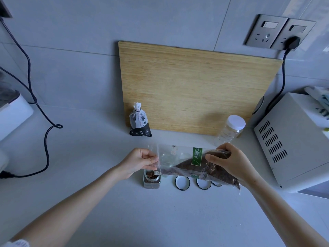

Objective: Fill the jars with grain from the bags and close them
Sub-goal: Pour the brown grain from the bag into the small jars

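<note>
Both hands hold a clear plastic bag of dark reddish grain (185,168) with a green label, tilted down to the left. My left hand (140,160) pinches its open left end over a small square glass jar (152,179) partly filled with the grain. My right hand (229,160) grips the raised full end. Two more glass jars (167,158) show faintly through the bag. Black-rimmed white lids (182,182) lie on the counter below the bag. A tied black-and-white grain bag (139,122) stands at the back.
A wooden cutting board (194,86) leans on the wall. A clear plastic jar with a white lid (231,130) stands by it. A white microwave (293,139) is at the right, a white appliance (12,114) and black cable (46,139) at the left.
</note>
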Demonstrator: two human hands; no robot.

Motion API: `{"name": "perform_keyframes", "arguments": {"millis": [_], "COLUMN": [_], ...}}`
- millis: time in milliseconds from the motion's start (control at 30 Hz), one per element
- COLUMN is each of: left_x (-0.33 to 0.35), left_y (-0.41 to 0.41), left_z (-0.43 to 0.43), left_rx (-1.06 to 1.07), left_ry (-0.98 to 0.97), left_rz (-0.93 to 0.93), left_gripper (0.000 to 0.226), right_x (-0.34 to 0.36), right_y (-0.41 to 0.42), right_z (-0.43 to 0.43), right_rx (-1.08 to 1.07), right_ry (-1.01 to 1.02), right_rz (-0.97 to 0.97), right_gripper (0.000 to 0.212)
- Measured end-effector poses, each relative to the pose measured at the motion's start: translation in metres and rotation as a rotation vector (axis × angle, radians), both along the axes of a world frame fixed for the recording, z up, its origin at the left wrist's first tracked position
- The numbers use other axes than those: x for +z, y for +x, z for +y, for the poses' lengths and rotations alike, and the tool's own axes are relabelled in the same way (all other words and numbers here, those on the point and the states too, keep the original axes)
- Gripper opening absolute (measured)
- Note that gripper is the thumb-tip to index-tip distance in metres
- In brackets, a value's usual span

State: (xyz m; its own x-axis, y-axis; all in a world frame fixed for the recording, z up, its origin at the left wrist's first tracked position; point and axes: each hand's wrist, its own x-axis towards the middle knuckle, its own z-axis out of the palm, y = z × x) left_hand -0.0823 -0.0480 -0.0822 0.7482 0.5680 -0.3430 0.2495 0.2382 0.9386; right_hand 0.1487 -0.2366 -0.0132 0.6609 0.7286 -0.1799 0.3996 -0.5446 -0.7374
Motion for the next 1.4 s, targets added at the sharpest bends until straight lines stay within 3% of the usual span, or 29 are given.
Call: {"name": "perform_keyframes", "arguments": {"millis": [1400], "left_x": [-0.0010], "left_y": [-0.0017], "left_z": [-0.0002], "left_rx": [0.015], "left_ry": [-0.022], "left_rz": [-0.009], "left_gripper": [0.009], "right_x": [0.0073], "right_y": [-0.0013], "right_z": [0.0055], "right_rx": [0.022], "right_ry": [-0.027], "right_rz": [-0.023], "right_gripper": [0.040]}}
